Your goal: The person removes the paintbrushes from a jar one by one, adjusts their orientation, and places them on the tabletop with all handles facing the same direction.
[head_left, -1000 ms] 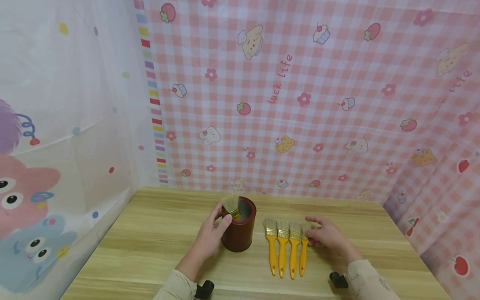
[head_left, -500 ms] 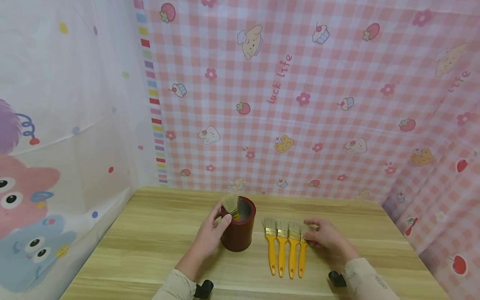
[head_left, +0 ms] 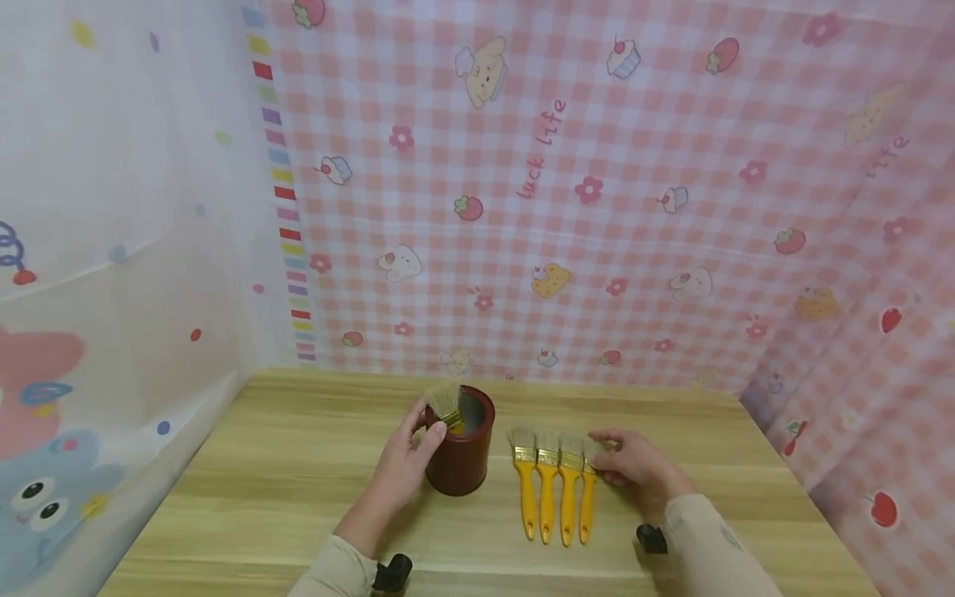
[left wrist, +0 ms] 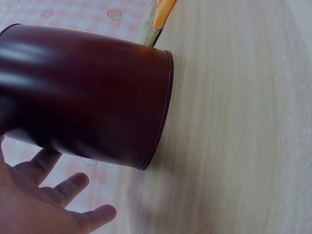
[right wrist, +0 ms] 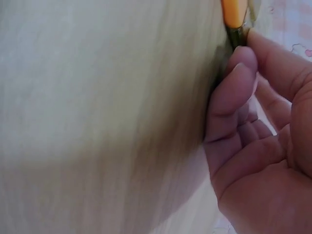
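A dark red can (head_left: 458, 460) stands upright on the wooden table in the head view. A paintbrush (head_left: 445, 405) leans inside it, bristles up. My left hand (head_left: 400, 464) holds the can near its rim, thumb in front beside the brush's metal band; in the left wrist view several fingers (left wrist: 73, 187) stick out past the can's side. To the right lie several yellow-handled paintbrushes (head_left: 548, 473) in a row, bristles away from me. My right hand (head_left: 634, 463) pinches the rightmost paintbrush (head_left: 587, 506) around its metal band, its bristles partly hidden by the fingers.
The wooden table (head_left: 298, 464) runs up to a pink checked cloth (head_left: 559, 232) at the back. A white printed cloth (head_left: 172, 290) hangs on the left. Black wrist pieces (head_left: 652, 539) sit under both cuffs.
The head view has shifted a little, so everything appears farther left. My right hand's fingers have closed in on the rightmost paintbrush. The left hand keeps its place at the can.
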Demonstrator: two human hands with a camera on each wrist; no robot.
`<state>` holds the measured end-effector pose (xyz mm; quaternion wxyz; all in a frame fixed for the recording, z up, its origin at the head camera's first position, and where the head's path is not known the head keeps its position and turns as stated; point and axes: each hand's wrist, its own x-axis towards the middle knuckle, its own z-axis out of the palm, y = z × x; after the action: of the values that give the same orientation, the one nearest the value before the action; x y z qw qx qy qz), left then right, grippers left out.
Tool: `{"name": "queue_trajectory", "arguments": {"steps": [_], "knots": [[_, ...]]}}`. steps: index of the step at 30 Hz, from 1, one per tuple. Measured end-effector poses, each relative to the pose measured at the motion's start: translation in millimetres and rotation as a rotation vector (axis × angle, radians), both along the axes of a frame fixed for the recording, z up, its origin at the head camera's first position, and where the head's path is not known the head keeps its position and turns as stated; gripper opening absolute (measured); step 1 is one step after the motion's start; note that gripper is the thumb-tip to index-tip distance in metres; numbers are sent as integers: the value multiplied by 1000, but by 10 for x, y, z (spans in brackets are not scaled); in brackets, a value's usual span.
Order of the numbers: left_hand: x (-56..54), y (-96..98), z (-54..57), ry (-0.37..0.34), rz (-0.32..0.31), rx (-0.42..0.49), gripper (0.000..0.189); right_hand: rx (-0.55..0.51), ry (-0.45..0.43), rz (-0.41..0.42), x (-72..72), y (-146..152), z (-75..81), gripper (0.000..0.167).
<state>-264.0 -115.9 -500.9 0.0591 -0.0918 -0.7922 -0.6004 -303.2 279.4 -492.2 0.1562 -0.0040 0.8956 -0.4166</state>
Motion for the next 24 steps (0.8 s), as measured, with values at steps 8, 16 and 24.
{"name": "queue_trajectory", "arguments": {"steps": [8, 16, 24], "knots": [[19, -17, 19, 15, -7, 3, 67, -15, -15, 20, 0, -2, 28, 57], [0, -37, 27, 36, -15, -18, 67, -12, -15, 31, -10, 5, -13, 58], [0, -39, 28, 37, -11, -28, 67, -81, -61, 78, -15, 82, 0, 65]]}}
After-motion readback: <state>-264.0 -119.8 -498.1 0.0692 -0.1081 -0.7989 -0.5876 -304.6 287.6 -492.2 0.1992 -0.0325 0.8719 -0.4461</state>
